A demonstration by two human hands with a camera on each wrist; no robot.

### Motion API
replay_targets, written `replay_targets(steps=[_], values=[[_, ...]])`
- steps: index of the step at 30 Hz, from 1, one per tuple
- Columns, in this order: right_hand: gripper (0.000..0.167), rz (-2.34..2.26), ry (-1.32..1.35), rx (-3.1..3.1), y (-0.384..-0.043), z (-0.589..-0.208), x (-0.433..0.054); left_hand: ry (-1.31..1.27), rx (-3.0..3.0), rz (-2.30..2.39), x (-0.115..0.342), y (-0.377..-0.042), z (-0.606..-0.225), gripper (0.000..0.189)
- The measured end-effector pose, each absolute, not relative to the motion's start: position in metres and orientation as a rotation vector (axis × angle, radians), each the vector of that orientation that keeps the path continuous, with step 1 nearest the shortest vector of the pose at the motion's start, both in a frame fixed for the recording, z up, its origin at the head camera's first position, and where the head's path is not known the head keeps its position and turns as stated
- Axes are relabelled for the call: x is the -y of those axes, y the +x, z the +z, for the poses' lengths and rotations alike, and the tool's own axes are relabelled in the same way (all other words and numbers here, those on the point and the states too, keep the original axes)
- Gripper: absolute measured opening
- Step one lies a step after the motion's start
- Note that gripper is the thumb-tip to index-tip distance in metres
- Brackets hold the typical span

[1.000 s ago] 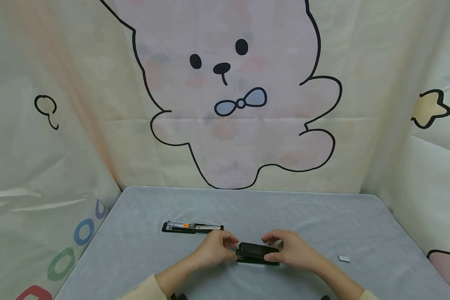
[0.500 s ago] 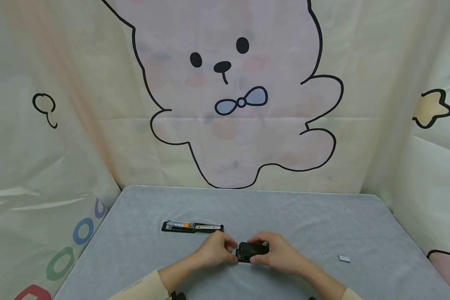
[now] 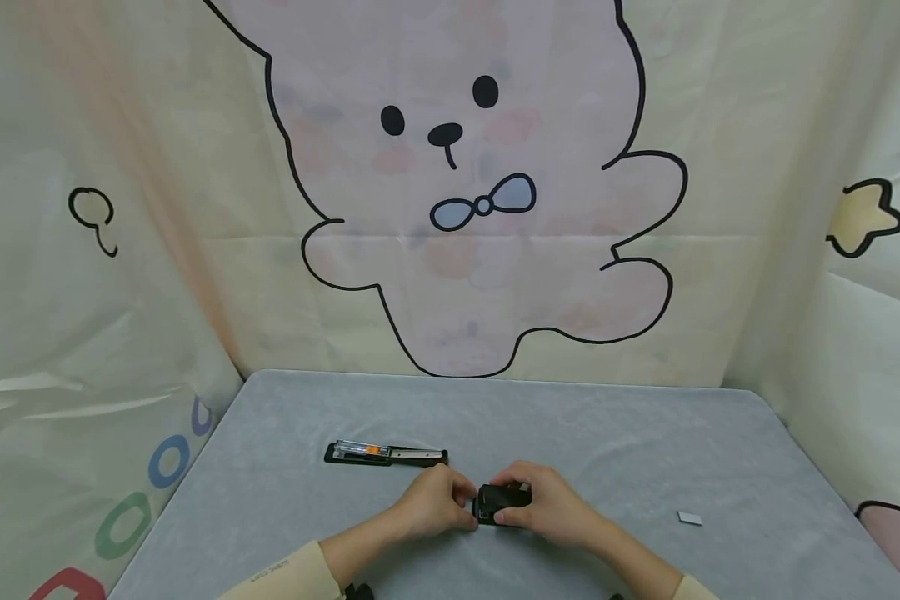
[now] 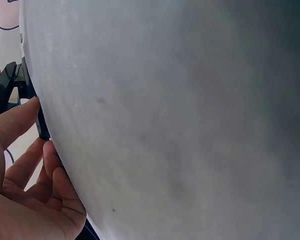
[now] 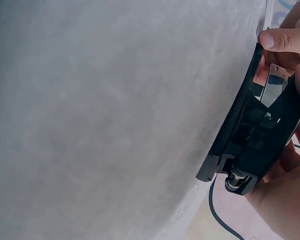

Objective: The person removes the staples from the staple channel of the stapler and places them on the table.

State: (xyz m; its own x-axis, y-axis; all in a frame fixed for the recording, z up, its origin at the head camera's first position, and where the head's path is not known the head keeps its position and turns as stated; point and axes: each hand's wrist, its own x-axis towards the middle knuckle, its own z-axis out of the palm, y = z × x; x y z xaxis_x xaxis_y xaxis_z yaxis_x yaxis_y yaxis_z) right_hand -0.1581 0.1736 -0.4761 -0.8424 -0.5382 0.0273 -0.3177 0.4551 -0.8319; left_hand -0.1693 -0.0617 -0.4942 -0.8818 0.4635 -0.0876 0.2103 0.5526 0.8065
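Observation:
A black stapler (image 3: 504, 497) lies between my hands near the middle of the table. My left hand (image 3: 435, 500) pinches the left tip of its base between thumb and fingers. In the left wrist view the thumb presses on top of the base (image 4: 41, 125), with fingertips at its end. My right hand (image 3: 551, 500) grips the upper arm from the right, thumb on the near side and fingers on the far side. The right wrist view shows the stapler (image 5: 270, 130) with its upper arm spread apart from the base, a metal strip between them and the hinge at the lower end.
Behind my left hand lies a long black item (image 3: 345, 461) with a clear plastic part, an orange patch and a silver strip. A small light grey block (image 3: 689, 518) is off to the right. A grey cloth (image 3: 585, 425) covers the table; printed curtains surround it.
My right hand has slid left along the stapler, from its right end to closer to the left tip, and now covers more of it. My left hand has barely moved.

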Motion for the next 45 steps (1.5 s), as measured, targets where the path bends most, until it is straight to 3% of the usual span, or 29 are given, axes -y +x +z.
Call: replay_targets(steps=[25, 45], values=[[0.028, -1.365, -0.712, -2.493, -0.150, -0.463, -0.182, 0.651, -2.585, 1.148, 0.058, -0.166, -0.494, 0.028], [0.029, -1.429, -0.677, -2.517, -0.147, -0.449, -0.203, 0.509, -2.551, 1.166, 0.054, -0.165, -0.484, 0.029]])
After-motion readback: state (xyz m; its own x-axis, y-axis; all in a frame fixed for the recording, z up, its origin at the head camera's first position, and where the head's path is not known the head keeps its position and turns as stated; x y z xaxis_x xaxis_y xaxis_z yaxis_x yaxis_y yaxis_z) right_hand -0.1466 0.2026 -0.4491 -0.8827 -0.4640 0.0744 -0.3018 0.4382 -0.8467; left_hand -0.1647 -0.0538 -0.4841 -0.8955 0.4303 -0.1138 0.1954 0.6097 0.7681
